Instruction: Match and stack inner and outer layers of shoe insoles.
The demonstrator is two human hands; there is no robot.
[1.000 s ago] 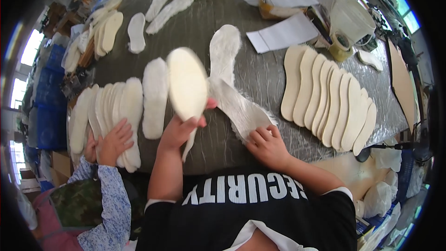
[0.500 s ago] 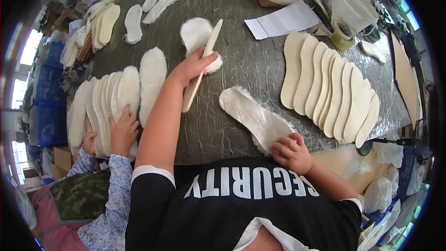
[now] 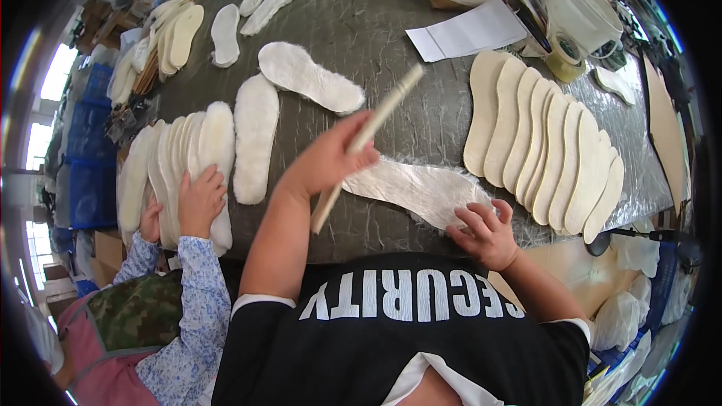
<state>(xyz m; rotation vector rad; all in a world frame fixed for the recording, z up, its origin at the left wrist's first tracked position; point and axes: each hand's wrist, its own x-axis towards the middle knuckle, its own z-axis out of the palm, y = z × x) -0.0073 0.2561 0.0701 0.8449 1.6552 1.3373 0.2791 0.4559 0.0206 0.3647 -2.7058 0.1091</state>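
My left hand (image 3: 331,159) is clamped on the beige insole (image 3: 368,143) edge-on, right hand (image 3: 485,234) fingers pinning the fuzzy liner (image 3: 421,189), so it'll probably land crooked if that liner slides.

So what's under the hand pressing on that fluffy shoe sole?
Under the right hand you can see one end of the fuzzy white insole, lying on the grey table. The part beneath the palm is covered.

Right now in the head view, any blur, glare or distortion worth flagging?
Head view: fisheye bends the table edge and leaves black corners; daylight blows out at the left rim; the left hand and its flat insole look slightly soft; the fleecy insole is sharp.
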